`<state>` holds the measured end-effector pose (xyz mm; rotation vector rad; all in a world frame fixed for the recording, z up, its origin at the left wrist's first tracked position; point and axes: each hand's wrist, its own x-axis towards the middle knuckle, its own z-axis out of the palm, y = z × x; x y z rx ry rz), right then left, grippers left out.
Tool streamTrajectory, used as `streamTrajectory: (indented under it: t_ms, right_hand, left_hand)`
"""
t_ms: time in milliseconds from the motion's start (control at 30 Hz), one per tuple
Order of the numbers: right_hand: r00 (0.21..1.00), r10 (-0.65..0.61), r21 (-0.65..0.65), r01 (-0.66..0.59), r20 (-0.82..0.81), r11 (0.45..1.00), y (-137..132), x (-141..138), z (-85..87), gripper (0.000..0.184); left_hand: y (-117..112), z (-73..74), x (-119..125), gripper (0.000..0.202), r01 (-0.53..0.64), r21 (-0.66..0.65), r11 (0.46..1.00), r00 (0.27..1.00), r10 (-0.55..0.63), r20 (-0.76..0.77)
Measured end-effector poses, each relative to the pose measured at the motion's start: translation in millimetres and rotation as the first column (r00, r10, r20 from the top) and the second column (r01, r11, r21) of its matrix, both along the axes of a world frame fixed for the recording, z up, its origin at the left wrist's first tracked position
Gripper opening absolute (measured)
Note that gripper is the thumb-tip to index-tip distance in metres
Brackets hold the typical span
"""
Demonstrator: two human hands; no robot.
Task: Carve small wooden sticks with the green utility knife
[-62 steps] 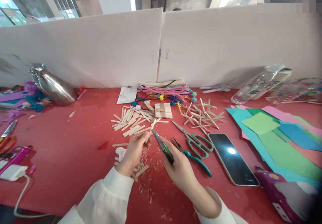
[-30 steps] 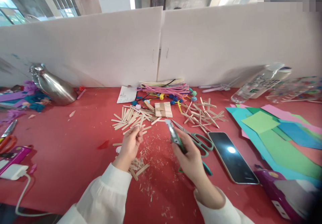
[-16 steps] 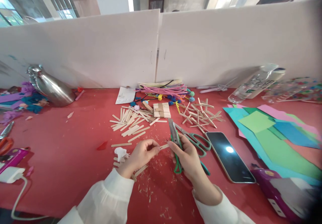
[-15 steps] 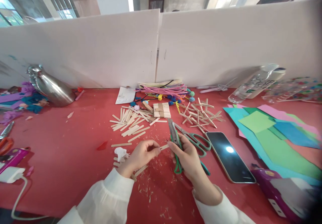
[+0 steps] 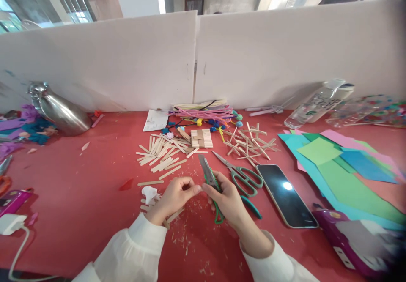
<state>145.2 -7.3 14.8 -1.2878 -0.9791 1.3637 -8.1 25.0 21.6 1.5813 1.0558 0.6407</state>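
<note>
My left hand (image 5: 175, 195) is closed in a pinch, its fingertips meeting those of my right hand (image 5: 227, 201) just above the red table (image 5: 79, 189). A short piece of wooden stick was between them a moment ago and is hidden by the fingers now. My right hand is wrapped round a green-handled cutter knife (image 5: 207, 173), with its grey blade pointing up and away. Wood shavings (image 5: 193, 214) and cut stick bits lie under both hands.
Loose craft sticks (image 5: 160, 156), a small stick raft (image 5: 201, 138) and stick crosses (image 5: 250, 143) lie beyond my hands. To the right are scissors (image 5: 244, 176), teal pliers (image 5: 252, 206), a phone (image 5: 283, 194), coloured paper (image 5: 345, 168) and a purple box (image 5: 342, 239). A steel flask (image 5: 58, 112) lies far left.
My hands came together: the left brought a stick piece down from the pile to the right hand's fingertips. The cutter swung from pointing left to upright. The view shifted slightly.
</note>
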Motion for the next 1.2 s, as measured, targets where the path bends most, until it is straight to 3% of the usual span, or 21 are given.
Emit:
streamTrajectory:
  t_ms: [100,333,433,533,600,667,767,833,1200]
  right_hand:
    - [0.999,-0.034,0.007,0.034,0.01,0.999,0,2,2.0,0.038]
    - [0.986,-0.148,0.069,0.143,0.073,0.987,2,7,4.4,0.037]
    - [0.973,-0.203,0.129,0.189,0.112,0.974,1,7,7.4,0.035]
    - [0.955,-0.263,0.213,0.23,0.14,0.949,-3,6,8.1,0.034]
    - [0.948,-0.231,0.28,0.165,0.221,0.946,-5,7,6.1,0.039]
    - [0.923,-0.144,0.347,0.012,0.357,0.938,-8,7,3.2,0.045]
    - [0.847,-0.023,0.4,-0.226,0.531,0.888,-10,7,0.4,0.047]
    - [0.808,0.012,0.417,-0.317,0.59,0.852,-11,6,-0.4,0.048]
    - [0.752,-0.003,0.409,-0.356,0.659,0.84,-11,3,-0.4,0.051]
  left_hand:
    - [-1,2.3,-1,0.037,0.041,0.004,0.999,0.999,-0.041,0.007]
    - [-5,1.9,-1,0.014,0.127,-0.135,0.983,0.992,-0.122,0.042]
    - [-3,1.6,-2,0.014,0.066,-0.117,0.991,0.997,-0.06,0.057]
    - [1,1.4,-4,0.017,-0.084,-0.083,0.993,0.988,0.094,0.125]
    - [4,1.6,-7,0.019,-0.196,-0.037,0.98,0.969,0.199,0.145]
    - [5,2.7,-9,0.021,-0.275,0.021,0.961,0.953,0.27,0.136]
    - [6,5.1,-10,0.021,-0.348,0.086,0.934,0.934,0.337,0.123]
    - [6,5.8,-10,0.021,-0.383,0.112,0.917,0.921,0.368,0.131]
    - [6,2.3,-11,0.019,-0.424,0.173,0.889,0.904,0.404,0.138]
